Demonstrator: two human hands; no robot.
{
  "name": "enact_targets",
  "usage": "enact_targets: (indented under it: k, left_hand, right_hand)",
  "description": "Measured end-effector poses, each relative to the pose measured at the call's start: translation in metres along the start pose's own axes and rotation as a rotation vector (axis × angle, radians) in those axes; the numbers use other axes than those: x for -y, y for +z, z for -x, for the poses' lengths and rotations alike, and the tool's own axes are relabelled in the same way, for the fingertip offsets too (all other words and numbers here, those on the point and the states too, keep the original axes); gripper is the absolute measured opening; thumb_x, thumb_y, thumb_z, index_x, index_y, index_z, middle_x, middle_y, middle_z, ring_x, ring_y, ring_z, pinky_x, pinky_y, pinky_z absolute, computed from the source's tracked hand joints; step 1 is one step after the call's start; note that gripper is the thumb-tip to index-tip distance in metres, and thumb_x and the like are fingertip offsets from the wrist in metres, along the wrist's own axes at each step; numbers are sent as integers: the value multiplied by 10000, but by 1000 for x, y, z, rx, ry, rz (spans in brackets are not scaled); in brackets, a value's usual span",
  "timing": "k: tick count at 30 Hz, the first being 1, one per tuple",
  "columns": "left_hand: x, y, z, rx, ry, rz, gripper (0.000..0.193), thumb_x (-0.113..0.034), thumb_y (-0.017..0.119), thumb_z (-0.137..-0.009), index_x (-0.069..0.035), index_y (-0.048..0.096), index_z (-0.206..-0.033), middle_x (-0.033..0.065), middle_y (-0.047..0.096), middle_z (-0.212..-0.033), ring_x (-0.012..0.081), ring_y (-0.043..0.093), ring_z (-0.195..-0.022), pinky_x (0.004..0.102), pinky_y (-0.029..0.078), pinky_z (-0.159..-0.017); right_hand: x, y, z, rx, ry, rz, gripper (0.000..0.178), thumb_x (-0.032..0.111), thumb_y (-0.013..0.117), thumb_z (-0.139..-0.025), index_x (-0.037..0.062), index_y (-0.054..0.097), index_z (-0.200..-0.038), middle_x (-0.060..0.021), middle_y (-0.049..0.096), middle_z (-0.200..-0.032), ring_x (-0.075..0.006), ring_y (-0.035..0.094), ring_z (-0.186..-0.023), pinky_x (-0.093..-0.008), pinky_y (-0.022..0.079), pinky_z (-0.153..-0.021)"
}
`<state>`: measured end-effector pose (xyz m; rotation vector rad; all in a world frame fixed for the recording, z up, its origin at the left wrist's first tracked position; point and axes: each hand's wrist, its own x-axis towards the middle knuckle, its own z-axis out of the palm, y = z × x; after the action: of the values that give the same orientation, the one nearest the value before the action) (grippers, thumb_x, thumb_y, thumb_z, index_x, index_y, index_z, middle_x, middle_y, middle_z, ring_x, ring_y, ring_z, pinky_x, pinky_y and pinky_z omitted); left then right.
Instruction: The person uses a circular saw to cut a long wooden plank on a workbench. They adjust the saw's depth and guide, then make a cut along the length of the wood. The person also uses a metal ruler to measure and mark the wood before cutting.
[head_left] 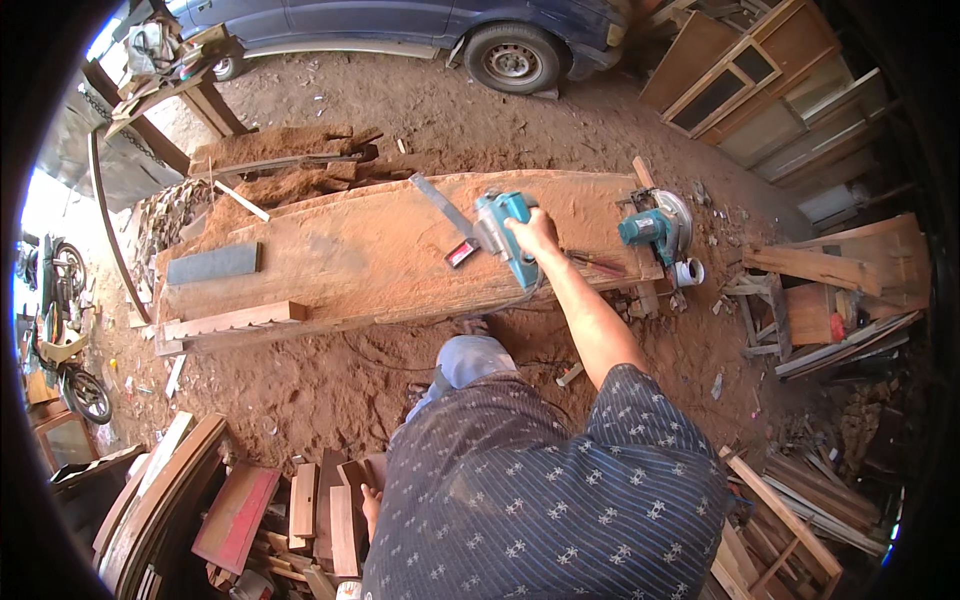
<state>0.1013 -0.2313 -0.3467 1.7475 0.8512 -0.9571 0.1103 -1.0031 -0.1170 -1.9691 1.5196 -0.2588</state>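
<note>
My right hand (537,235) is wrapped round the handle of a teal electric planer (515,255), over the middle of a thick, dust-covered wooden slab (360,255). Beside the planer lie a small red and black box (462,252) and a flat grey strip (438,200). Low at my side, my left hand (371,508) shows only in part past my shirt. It is near some upright wood pieces (343,530), and its grip is hidden. A teal circular saw (650,228) rests at the slab's right end, near slim hand tools (597,263).
A dark grey board (213,263) and a notched wood strip (235,321) lie on the slab's left part. Stacked timber (160,490) stands behind me at left. Wooden frames (745,70) lean at far right. A blue vehicle (380,22) is parked beyond; a motorcycle (65,340) stands left.
</note>
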Motion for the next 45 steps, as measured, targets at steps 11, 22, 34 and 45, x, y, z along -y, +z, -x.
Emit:
enact_targets:
  k: [11, 22, 34, 45]
  left_hand:
    - [-146, 161, 87, -16, 11, 38, 711, -640, 597, -920, -36, 527, -1288, 91, 618, -1062, 257, 634, -837, 401, 566, -671]
    - [-242, 376, 158, 195, 357, -357, 561, -506, 602, -981, -23, 596, -1267, 51, 648, -1015, 129, 612, -799, 268, 470, -601]
    - [-220, 345, 132, 180, 350, -319, 463, -402, 641, -988, -9, 618, -1232, 20, 643, -911, 102, 598, -739, 236, 458, -595]
    - [-438, 460, 305, 633, 986, -221, 496, -321, 513, -1058, 57, 540, -1379, 137, 642, -1307, 201, 612, -1180, 330, 448, -1036]
  right_hand:
    - [-178, 6, -158, -119, 121, -542, 564, 255, 827, -790, -50, 581, -1196, -200, 679, -1089, -296, 654, -1017, -425, 518, -897]
    - [-374, -165, -134, -756, 207, 146, 574, 230, 770, -813, 26, 534, -1295, -249, 582, -1285, -417, 547, -1220, -492, 475, -971]
    - [-288, -285, -135, -669, 80, -205, 441, 232, 902, -724, -36, 715, -1020, -144, 753, -967, -267, 699, -848, -378, 525, -836]
    - [-211, -266, -15, -230, -84, -1145, 557, 455, 721, -905, 37, 618, -1258, -106, 659, -1220, -237, 641, -1066, -380, 534, -948]
